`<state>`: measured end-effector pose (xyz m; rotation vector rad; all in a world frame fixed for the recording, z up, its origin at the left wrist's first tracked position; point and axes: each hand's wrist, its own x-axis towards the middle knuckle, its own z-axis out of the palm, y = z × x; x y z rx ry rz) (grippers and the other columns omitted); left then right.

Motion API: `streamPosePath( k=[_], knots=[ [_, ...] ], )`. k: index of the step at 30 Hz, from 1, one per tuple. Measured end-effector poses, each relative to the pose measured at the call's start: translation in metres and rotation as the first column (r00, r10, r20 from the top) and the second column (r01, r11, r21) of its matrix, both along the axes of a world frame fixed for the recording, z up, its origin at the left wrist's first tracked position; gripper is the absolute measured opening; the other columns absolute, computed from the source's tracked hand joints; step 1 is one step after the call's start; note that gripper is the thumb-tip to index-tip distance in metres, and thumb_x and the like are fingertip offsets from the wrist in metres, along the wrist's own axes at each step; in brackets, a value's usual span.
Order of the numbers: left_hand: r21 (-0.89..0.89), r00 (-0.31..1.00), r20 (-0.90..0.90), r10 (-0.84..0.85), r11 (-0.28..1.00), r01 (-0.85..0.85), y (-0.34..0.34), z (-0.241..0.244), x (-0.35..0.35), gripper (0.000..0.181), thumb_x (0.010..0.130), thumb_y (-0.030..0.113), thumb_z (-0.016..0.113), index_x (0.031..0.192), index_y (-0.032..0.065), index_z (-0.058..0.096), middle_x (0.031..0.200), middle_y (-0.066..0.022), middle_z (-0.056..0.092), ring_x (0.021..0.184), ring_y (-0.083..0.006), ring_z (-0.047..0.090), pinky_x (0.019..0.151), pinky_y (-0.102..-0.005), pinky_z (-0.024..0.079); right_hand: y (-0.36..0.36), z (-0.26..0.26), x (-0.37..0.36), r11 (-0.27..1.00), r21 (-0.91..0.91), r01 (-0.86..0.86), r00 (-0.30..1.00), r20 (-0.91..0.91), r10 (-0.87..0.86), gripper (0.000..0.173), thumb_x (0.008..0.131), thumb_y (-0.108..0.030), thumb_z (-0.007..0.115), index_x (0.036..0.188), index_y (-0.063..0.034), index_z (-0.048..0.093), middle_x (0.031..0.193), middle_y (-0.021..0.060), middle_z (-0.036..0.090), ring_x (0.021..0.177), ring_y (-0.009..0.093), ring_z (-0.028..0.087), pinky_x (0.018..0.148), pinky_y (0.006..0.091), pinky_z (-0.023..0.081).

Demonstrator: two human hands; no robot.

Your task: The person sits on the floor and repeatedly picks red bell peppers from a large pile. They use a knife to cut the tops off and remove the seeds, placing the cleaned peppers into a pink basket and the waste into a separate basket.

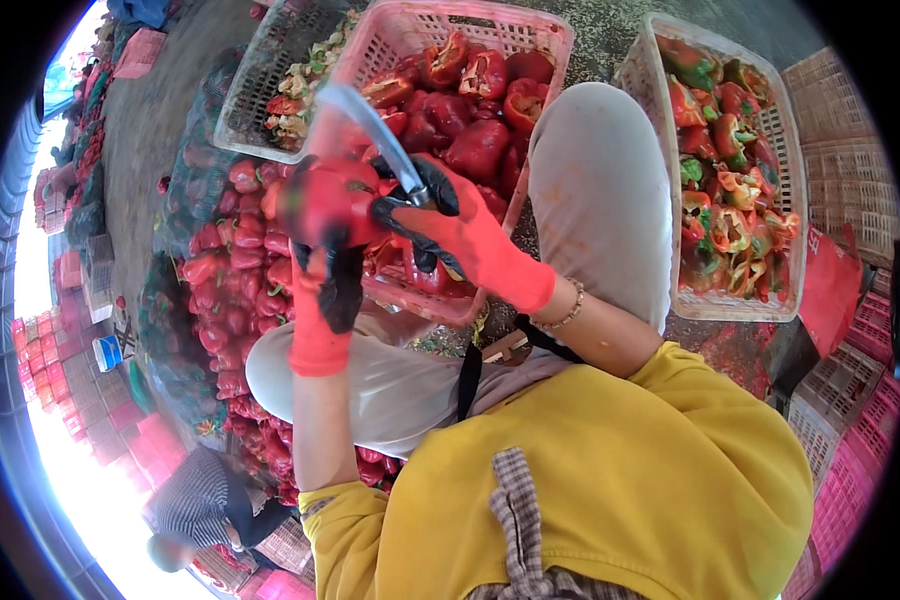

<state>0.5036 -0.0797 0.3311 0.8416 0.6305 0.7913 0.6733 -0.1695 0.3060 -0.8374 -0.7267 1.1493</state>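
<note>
My left hand [326, 277], in a red glove with a black palm, is closed around a red bell pepper [337, 196]. The pepper is blurred on its left side. In a matching glove, my right hand [450, 221] grips the handle of a curved-blade knife [379, 135]. The blade points up and to the left, above the pepper. Beneath both hands stands a pink plastic crate [559, 45] holding red peppers [480, 150], several of them cut open. My right fingers are close beside the held pepper's right side; whether they touch it is unclear.
A heap of whole red peppers [244, 247] and green mesh sacks [161, 352] lie at left. A grey crate [232, 124] holds pale cores [322, 67]. At right, a white crate [791, 300] contains pepper scraps [735, 180]. Another person [202, 495] bends at lower left.
</note>
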Motion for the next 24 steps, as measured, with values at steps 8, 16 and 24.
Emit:
streamPosePath(
  k=[8,16,24],
  knots=[
    [0.534,0.962,-0.273,-0.007,0.831,0.158,0.017,0.060,0.012,0.076,0.069,-0.010,0.063,0.139,0.0065,0.037,0.129,-0.0092,0.050,0.116,-0.0232,0.055,0.099,-0.0359,0.049,0.002,0.059,0.018,0.959,0.186,0.216,0.694,0.661,-0.285,0.050,0.083,-0.018,0.068,0.129,-0.0060,0.053,0.093,0.0069,0.060,0.073,0.018,0.059,0.061,0.0320,0.047],
    [0.509,0.974,-0.111,0.200,0.853,-0.117,0.063,0.104,0.011,0.066,0.071,-0.009,0.061,0.132,0.0050,0.040,0.126,-0.0096,0.052,0.112,-0.0215,0.057,0.095,-0.0346,0.050,0.063,0.094,0.004,0.927,0.354,0.121,0.274,0.886,-0.374,0.062,0.082,-0.012,0.066,0.140,-0.0073,0.044,0.098,0.0101,0.065,0.081,0.029,0.063,0.069,0.0369,0.051],
    [0.634,0.937,0.076,0.342,0.708,-0.310,0.150,0.091,-0.003,0.059,0.073,-0.005,0.069,0.124,0.0034,0.041,0.120,-0.0152,0.057,0.102,-0.0230,0.062,0.080,-0.0368,0.056,0.152,0.099,-0.019,0.941,0.338,0.006,0.059,0.939,-0.338,0.064,0.088,-0.019,0.057,0.144,-0.0016,0.033,0.090,0.0114,0.063,0.077,0.028,0.063,0.066,0.0382,0.050]
  ],
)
